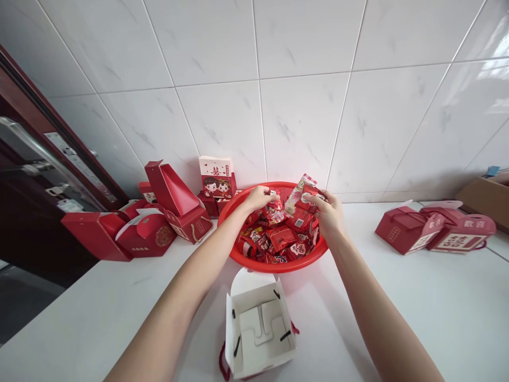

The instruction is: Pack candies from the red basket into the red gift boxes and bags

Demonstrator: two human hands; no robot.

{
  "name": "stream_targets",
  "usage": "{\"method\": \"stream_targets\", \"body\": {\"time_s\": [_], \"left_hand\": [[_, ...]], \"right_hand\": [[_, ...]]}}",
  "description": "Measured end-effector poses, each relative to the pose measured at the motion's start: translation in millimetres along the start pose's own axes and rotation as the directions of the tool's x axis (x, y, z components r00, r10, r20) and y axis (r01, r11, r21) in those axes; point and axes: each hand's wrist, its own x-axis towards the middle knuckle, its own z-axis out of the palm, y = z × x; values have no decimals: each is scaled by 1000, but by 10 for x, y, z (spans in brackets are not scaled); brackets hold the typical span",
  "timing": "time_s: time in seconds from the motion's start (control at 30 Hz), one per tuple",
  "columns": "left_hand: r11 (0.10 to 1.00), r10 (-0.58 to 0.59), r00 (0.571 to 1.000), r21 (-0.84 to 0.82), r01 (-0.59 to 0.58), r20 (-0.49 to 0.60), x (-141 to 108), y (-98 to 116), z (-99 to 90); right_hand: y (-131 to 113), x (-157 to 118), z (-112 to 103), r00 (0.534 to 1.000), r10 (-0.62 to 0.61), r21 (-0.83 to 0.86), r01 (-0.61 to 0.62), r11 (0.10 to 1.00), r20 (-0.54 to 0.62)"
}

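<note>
A red plastic basket holds many red-wrapped candy packets. My left hand is over the basket's back left part, its fingers closed on a small red packet. Over the right side, my right hand pinches a red packet, with a pink-and-white checked packet right beside it. In front of the basket stands an open white-lined box with a dark red cord handle; nothing lies inside it.
Red gift boxes stand at the left, near a dark door. Behind the basket is a box with two cartoon figures. More red boxes and a brown carton are on the right. A tiled wall rises behind.
</note>
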Motion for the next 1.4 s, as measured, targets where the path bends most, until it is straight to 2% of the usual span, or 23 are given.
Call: {"method": "stream_targets", "body": {"time_s": [0.3,0.53,0.7,0.8,0.9,1.07,1.2,1.4], "left_hand": [[979,38,998,-200,-27,55,-33,105,14],[993,16,990,-115,0,138,-129,182,3],[990,-99,981,118,80,168,-92,125,-11],[974,-155,971,192,119,183,-55,70,-15],[974,-154,974,189,122,165,-35,49,-17],[987,-85,992,145,71,90,-57,123,-32],[990,-40,997,135,31,70,-79,164,-32],[961,-77,997,266,76,-5,-25,55,-45]], "right_hand": [[2,11,-5,1000,11,6,-11,1000,14],[8,6,-22,999,15,5,-15,1000,32],[0,-3,-17,1000,19,16,-19,1000,22],[-2,-2,-11,1000,15,8,-16,1000,17],[-4,2,-7,1000,25,2,-25,1000,7],[-13,14,-4,997,67,32,-67,997,28],[2,33,-17,997,69,39,-71,997,31],[16,46,-36,998,63,43,-64,997,18]]}}
